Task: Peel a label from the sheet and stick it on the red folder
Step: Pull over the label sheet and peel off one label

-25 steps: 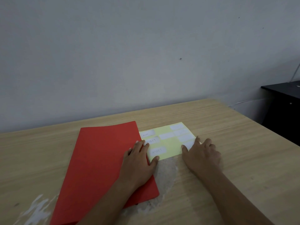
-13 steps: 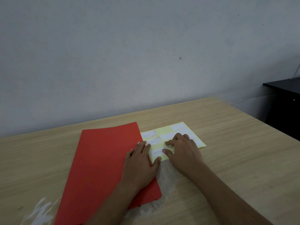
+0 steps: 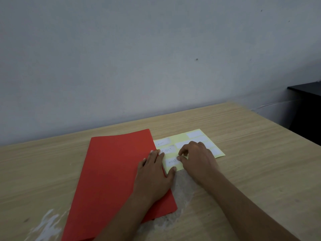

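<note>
A red folder [image 3: 112, 171] lies flat on the wooden table [image 3: 251, 153]. Against its right edge lies a yellow label sheet [image 3: 180, 137] with several white labels, some marked ASSET. My left hand [image 3: 154, 176] rests flat across the folder's right edge, fingertips and thumb on the sheet's left side. My right hand [image 3: 198, 157] lies over the middle of the sheet with fingers curled. Its thumb and forefinger tips meet at the right end of the nearest label [image 3: 172, 161]. The label still looks flat on the sheet.
A pale wall rises behind the table's far edge. A black cabinet [image 3: 305, 108] stands off the table's right side. White scuffed patches [image 3: 46, 226] mark the tabletop near the front left and below the sheet.
My right hand moved left from the sheet's right edge onto the sheet, and its fingertips now pinch at the nearest label's end. My left hand has stayed in place.
</note>
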{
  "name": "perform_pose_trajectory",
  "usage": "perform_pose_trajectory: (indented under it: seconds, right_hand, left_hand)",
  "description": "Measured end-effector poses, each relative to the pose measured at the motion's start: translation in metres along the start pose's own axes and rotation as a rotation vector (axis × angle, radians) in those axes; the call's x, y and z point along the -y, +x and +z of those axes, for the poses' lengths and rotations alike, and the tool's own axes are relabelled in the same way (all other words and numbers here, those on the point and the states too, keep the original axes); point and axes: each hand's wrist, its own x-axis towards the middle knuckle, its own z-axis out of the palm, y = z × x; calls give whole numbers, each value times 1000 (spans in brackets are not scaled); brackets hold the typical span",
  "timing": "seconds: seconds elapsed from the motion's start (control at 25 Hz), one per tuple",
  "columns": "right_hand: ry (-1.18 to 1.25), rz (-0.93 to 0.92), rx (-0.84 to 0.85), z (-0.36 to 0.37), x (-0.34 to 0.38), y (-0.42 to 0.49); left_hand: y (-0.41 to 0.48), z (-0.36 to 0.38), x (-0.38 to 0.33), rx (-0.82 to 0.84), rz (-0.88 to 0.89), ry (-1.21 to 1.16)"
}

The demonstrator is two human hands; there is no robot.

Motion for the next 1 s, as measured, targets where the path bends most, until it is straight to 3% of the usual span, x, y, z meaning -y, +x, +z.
perform_pose_trajectory:
  seconds: [0.36,0.76,1.0]
  right_hand:
    - [95,143,110,-1,6,7]
    - [59,132,103,-8,13,3]
    - [52,21,87,-10,12,0]
  left_hand:
    - [1,4,2,-4,1,20]
    - [0,3,0,7,-9,4]
    - [-1,0,-1,23,-17,-33]
